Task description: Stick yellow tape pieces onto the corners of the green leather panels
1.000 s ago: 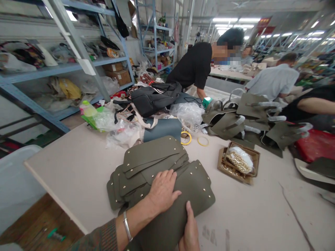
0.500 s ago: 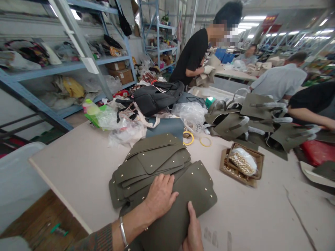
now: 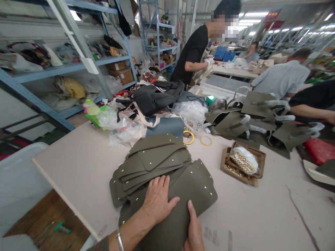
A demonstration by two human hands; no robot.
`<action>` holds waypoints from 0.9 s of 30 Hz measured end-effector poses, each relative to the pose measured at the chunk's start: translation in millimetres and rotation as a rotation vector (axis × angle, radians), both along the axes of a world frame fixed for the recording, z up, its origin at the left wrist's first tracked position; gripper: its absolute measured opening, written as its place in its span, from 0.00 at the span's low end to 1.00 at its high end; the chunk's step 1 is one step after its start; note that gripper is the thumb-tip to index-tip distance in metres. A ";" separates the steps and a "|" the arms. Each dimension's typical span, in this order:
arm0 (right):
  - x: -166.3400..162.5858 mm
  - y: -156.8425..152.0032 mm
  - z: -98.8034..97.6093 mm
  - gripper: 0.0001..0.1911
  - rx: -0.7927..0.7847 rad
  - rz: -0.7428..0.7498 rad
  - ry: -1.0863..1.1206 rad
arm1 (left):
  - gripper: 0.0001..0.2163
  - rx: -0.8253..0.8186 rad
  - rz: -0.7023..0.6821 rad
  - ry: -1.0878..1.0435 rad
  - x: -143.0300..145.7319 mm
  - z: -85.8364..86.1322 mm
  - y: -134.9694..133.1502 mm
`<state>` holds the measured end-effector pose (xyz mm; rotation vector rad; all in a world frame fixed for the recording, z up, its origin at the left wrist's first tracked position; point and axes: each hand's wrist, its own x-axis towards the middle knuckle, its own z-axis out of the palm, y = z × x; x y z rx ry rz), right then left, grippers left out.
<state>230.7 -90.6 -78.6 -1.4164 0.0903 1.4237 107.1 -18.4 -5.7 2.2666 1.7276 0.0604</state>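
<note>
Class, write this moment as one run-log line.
left hand: flat on olive leather panel | right hand: holds panel's near edge, thumb on top | behind: stack of studded olive pieces | surface: table

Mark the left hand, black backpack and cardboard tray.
Left hand [image 3: 157,200], head view, on its back.
Black backpack [image 3: 153,99], head view, on its front panel.
Cardboard tray [image 3: 223,161], head view, on its left rim.
</note>
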 end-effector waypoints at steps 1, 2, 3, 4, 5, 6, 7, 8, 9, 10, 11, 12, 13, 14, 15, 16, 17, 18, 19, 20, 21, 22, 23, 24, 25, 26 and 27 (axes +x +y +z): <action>0.3 0.1 0.2 0.42 0.005 0.003 -0.006 | 0.34 -0.002 0.006 0.007 0.2 1.0 0.6; 0.7 0.1 0.3 0.42 0.009 0.002 -0.013 | 0.34 -0.006 0.010 0.011 0.4 2.1 1.0; 1.3 0.1 0.3 0.42 0.012 -0.001 -0.019 | 0.34 -0.010 0.010 0.015 0.8 3.2 1.0; 2.0 -0.1 0.1 0.42 0.012 -0.005 -0.023 | 0.34 -0.015 0.010 0.017 1.3 4.2 0.5; 2.8 -0.5 -0.3 0.42 0.009 -0.007 -0.026 | 0.34 -0.021 0.009 0.017 1.7 5.1 -0.6; 3.9 -0.9 -0.9 0.42 0.003 -0.005 -0.027 | 0.34 -0.030 0.010 0.016 2.2 5.8 -2.5; 5.2 -1.6 -1.9 0.41 -0.004 0.005 -0.027 | 0.34 -0.041 0.013 0.012 2.5 6.2 -5.0; 6.6 -2.5 -3.2 0.41 -0.011 0.017 -0.026 | 0.33 -0.053 0.020 0.007 2.7 6.1 -8.0; 8.0 -3.4 -4.5 0.41 -0.019 0.030 -0.026 | 0.32 -0.064 0.027 -0.001 2.8 5.5 -11.3; 9.4 -4.5 -5.9 0.41 -0.024 0.040 -0.025 | 0.31 -0.069 0.034 -0.010 2.5 4.4 -14.6; 10.6 -5.5 -7.1 0.41 -0.029 0.046 -0.024 | 0.30 -0.068 0.040 -0.018 2.0 2.6 -17.7; 11.4 -6.4 -8.0 0.41 -0.033 0.046 -0.024 | 0.31 -0.062 0.048 -0.024 1.2 0.4 -20.4; 12.0 -7.1 -8.5 0.41 -0.037 0.043 -0.027 | 0.32 -0.054 0.055 -0.030 0.2 -2.1 -22.6; 12.3 -7.6 -8.5 0.41 -0.042 0.041 -0.030 | 0.32 -0.047 0.062 -0.034 -0.8 -4.7 -24.3; 12.4 -7.9 -8.0 0.41 -0.048 0.042 -0.034 | 0.33 -0.044 0.070 -0.037 -1.8 -7.1 -25.8; 12.5 -8.1 -7.3 0.41 -0.053 0.046 -0.038 | 0.33 -0.049 0.077 -0.040 -2.5 -9.1 -27.1; 12.6 -8.2 -6.4 0.41 -0.053 0.055 -0.039 | 0.34 -0.059 0.084 -0.042 -2.9 -10.5 -28.3; 12.9 -8.4 -5.7 0.40 -0.052 0.066 -0.034 | 0.34 -0.070 0.090 -0.046 -2.8 -11.2 -29.6; 13.6 -8.8 -5.2 0.40 -0.051 0.077 -0.027 | 0.35 -0.082 0.095 -0.050 -2.4 -11.2 -30.9; 14.5 -9.5 -5.3 0.40 -0.051 0.089 -0.017 | 0.35 -0.092 0.099 -0.058 -1.7 -10.6 -32.2; 15.7 -10.5 -6.1 0.40 -0.052 0.098 -0.010 | 0.35 -0.100 0.101 -0.070 -0.7 -9.6 -33.4; 17.2 -11.9 -7.8 0.40 -0.054 0.107 -0.007 | 0.36 -0.104 0.103 -0.087 0.2 -8.4 -34.6; 19.1 -13.7 -10.4 0.39 -0.056 0.114 -0.011 | 0.36 -0.108 0.104 -0.107 1.0 -7.3 -35.8; 21.3 -15.9 -14.0 0.38 -0.060 0.119 -0.021 | 0.35 -0.113 0.104 -0.130 1.6 -6.5 -37.1; 23.9 -18.4 -18.5 0.37 -0.068 0.123 -0.035 | 0.36 -0.122 0.103 -0.154 2.1 -6.1 -38.6; 26.9 -21.0 -23.6 0.36 -0.081 0.128 -0.051 | 0.36 -0.130 0.101 -0.177 2.4 -6.4 -40.3; 30.2 -23.8 -29.2 0.36 -0.097 0.134 -0.065 | 0.36 -0.136 0.098 -0.196 2.7 -7.3 -42.4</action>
